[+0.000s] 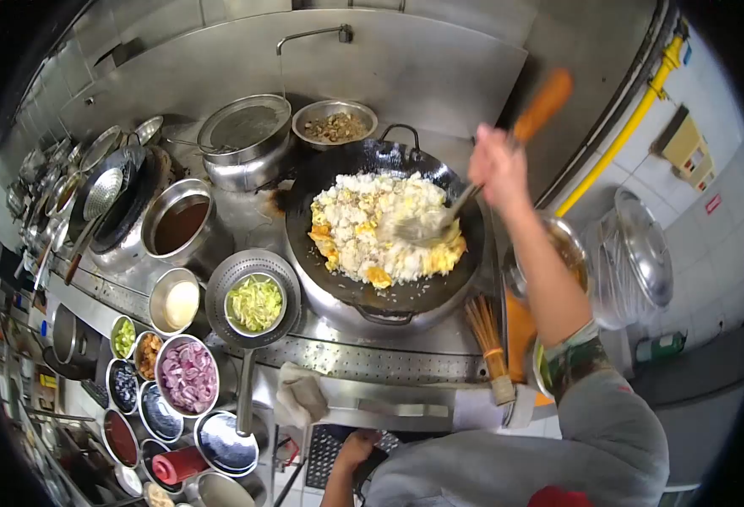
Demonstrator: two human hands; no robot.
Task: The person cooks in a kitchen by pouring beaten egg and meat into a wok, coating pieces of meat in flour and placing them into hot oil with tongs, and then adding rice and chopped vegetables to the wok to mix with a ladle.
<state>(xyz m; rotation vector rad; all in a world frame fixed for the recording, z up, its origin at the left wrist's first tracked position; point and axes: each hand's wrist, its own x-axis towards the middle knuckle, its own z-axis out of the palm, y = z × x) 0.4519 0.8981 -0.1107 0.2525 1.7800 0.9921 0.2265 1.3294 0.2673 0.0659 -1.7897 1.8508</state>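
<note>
My right hand (500,169) is closed around a wok spatula (549,100) with a wooden handle, gripping it below the wood. Its metal head is blurred and sits in the white rice (363,215), which has yellow egg pieces mixed in. The rice lies in a large black wok (346,291) with a loop handle at the front and another at the back. Low in the view, in front of the stove edge, is my left hand (359,446), away from the wok. Its fingers are mostly hidden, and I cannot make out anything in it.
Left of the wok, a perforated strainer (215,291) holds a bowl of chopped greens (255,304). A pot of brown liquid (182,224), a bowl of chopped onion (188,376) and several seasoning bowls stand farther left. A bamboo brush (486,338) stands at right; a folded cloth (300,395) lies in front.
</note>
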